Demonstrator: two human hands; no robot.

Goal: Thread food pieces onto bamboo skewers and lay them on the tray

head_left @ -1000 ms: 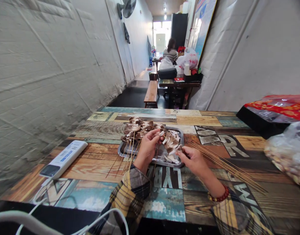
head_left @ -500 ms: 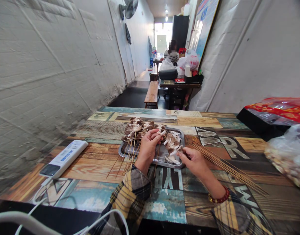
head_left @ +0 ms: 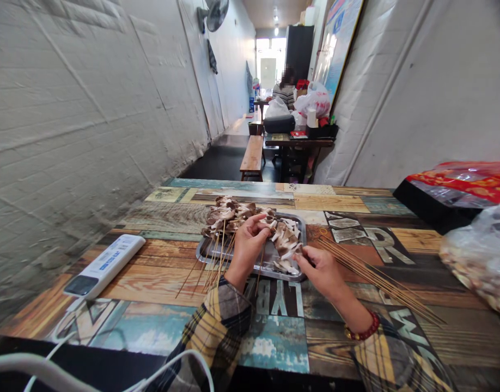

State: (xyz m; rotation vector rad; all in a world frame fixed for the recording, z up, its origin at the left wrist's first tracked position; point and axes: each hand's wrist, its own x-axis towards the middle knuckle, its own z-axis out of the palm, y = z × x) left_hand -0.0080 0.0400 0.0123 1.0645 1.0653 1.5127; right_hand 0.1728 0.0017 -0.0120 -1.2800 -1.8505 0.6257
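My left hand (head_left: 248,245) reaches over the metal tray (head_left: 250,270), its thumb and fingers pinched at a pale piece of oyster mushroom (head_left: 273,224). With closed fingertips, my right hand (head_left: 320,268) grips the lower right end of a bunch of oyster mushroom pieces (head_left: 286,239) over the tray's right side. Whether a skewer runs through this bunch is hidden. Skewered oyster mushrooms (head_left: 227,212) are heaped on the tray's left part, and their bamboo sticks (head_left: 220,253) point towards me over the rim.
Loose bamboo skewers (head_left: 380,277) lie right of the tray. At the right edge are a clear bag of mushrooms (head_left: 479,256) and a black box (head_left: 433,204). A white power bank-like device (head_left: 105,267) with a cable lies left. Beyond are a bench (head_left: 253,154) and a seated person.
My left hand's fingertips have shifted slightly at the mushroom piece. My right hand keeps its grip on the bunch. The whole view has moved very slightly.
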